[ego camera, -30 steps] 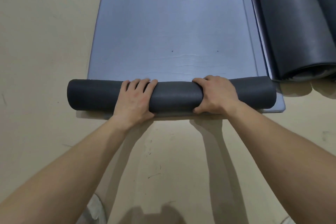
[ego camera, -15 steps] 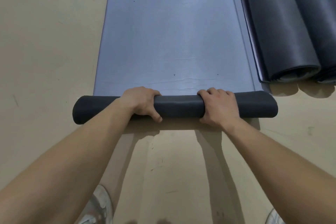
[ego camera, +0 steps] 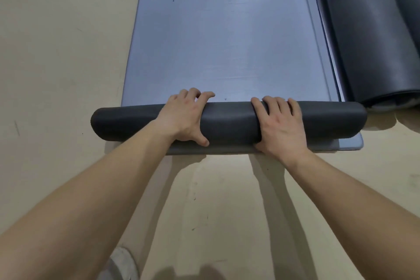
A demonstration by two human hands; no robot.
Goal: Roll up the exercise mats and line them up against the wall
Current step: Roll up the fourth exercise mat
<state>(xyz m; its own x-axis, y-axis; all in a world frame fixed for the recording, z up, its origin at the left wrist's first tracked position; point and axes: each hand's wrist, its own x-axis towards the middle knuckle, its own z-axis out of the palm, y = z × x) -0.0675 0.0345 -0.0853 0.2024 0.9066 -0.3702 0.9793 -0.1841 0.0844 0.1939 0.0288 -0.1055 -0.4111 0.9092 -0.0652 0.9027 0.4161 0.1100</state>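
We are only a little way into rolling the blue mat (ego camera: 227, 41). Its near end is curled into a dark roll (ego camera: 227, 120), and we think this roll is still thin. Most of the mat lies flat on the floor (ego camera: 56, 52), stretching away from the roll to the top of the view.

Our left hand (ego camera: 185, 118) lies over the roll left of its middle, fingers curled over the far side and thumb on the near side. Our right hand (ego camera: 280, 125) presses down flat on the roll right of its middle, fingers spread. So both grips are pressed on the roll, not closed tight around it.

To the right of the roll, a flat corner of mat (ego camera: 350, 144) sticks out from under it. We cannot tell if that belongs to this mat or to another one below.

Further right of the roll lie the dark rolled mats (ego camera: 368, 41), close beside the blue mat. We think they are already rolled. We see no wall, so lining up is still to come.

Nothing sits on the flat mat, so the way ahead is free. A shoe (ego camera: 122, 263) shows near the bottom, well behind the roll.
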